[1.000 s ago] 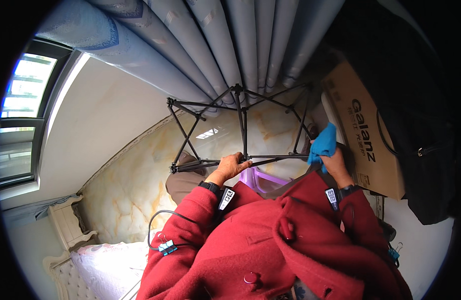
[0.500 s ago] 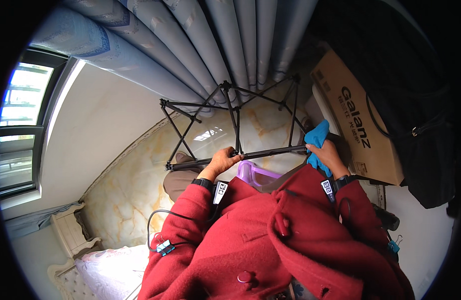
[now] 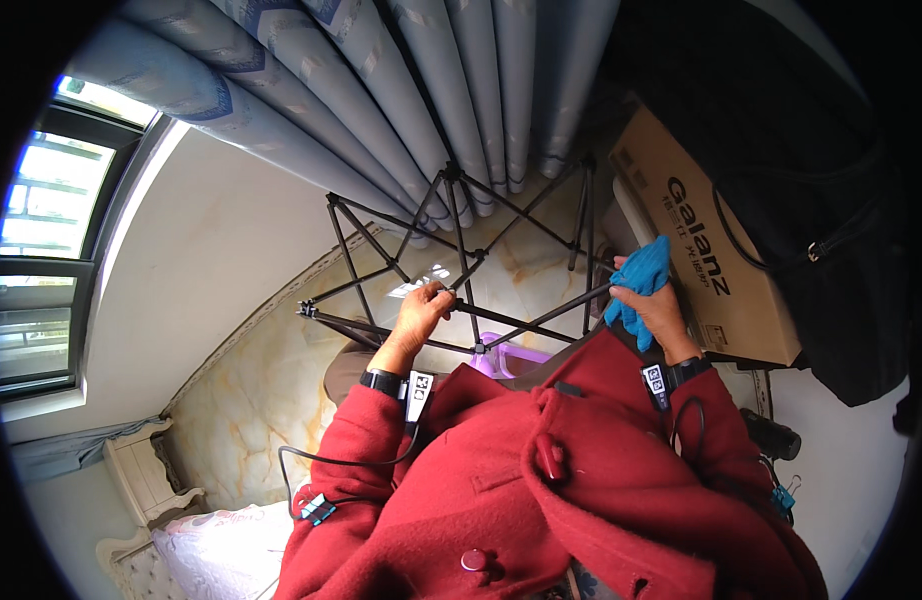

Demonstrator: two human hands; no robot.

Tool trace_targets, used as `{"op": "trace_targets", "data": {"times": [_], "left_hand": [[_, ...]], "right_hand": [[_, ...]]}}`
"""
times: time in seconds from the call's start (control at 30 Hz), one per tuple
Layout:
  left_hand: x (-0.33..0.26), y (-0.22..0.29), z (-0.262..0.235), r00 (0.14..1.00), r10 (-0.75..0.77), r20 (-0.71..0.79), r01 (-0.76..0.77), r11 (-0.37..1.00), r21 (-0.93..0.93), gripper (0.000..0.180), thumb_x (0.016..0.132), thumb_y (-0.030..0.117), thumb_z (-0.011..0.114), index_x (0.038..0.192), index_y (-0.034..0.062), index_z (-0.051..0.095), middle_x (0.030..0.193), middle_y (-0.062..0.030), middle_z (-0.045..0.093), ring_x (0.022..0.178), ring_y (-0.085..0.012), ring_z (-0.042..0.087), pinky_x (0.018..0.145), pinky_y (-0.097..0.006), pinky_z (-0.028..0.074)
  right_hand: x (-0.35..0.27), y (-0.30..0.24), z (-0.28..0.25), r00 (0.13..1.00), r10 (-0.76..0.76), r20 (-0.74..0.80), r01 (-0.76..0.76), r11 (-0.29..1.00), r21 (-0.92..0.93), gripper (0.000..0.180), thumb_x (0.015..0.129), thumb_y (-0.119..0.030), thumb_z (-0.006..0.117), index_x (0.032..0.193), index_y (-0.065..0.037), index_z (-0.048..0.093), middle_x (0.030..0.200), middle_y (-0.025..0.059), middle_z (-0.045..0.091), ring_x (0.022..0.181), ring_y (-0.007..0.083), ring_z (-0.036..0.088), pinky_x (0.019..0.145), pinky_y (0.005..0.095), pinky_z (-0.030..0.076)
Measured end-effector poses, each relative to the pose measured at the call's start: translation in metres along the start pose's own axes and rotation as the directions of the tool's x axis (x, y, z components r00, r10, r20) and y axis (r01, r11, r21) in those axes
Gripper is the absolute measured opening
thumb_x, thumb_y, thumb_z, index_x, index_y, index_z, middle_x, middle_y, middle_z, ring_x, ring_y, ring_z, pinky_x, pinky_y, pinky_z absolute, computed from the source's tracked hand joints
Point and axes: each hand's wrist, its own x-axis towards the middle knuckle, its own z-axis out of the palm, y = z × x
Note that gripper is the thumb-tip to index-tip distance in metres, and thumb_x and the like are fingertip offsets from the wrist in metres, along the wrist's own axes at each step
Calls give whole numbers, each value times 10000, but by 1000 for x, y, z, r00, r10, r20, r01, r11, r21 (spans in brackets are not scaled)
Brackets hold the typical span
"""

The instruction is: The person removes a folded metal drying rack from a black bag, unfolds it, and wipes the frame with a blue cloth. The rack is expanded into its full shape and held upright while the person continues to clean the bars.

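Observation:
A black folding frame of thin crossed tubes [image 3: 458, 215] stands in front of me, with dark joints where the tubes meet. My left hand [image 3: 419, 318] is closed around one of its tubes at the near side, left of the middle. Bunched in my right hand [image 3: 659, 312] is a blue cloth [image 3: 643, 272]. The fingers of that hand press the cloth at the right end of a near tube. Below the near tubes, partly hidden by them and by my coat, shows a purple plastic thing [image 3: 526, 357] with an open centre.
Light blue curtains [image 3: 381, 90] hang behind the frame, close to its far joints. On the right stand a brown cardboard box [image 3: 696, 250] and a black bag [image 3: 781, 130]. A window [image 3: 51, 210] is at the left, a bed [image 3: 226, 550] at the lower left. The floor [image 3: 251, 410] is shiny marble-patterned tile.
The near tubes, nearly in line before, are now spread into a crossed shape. My left hand has shifted left and slightly away from me. The cloth stays in my right hand.

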Motion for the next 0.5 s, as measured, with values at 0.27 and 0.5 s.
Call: {"op": "trace_targets", "data": {"times": [0.27,0.5], "left_hand": [[-44,75,-33,977,200,-74,-207,972,-114,256,886,239,527,797,8,593,725,-46,585,706,-145,546,713,-270,401],[-116,136,-81,879,362,-311,-427,888,-171,268,904,235,496,761,22,570,701,-34,564,679,-133,516,673,-267,386]], "right_hand": [[-13,-83,-5,964,-264,32,261,962,83,409,838,-164,754,1209,-58,618,1190,60,643,1059,159,600,962,308,469],[-27,-76,-36,955,-203,-216,248,946,208,385,883,-210,728,1211,-37,624,1178,50,657,1062,168,611,972,306,459]]}}
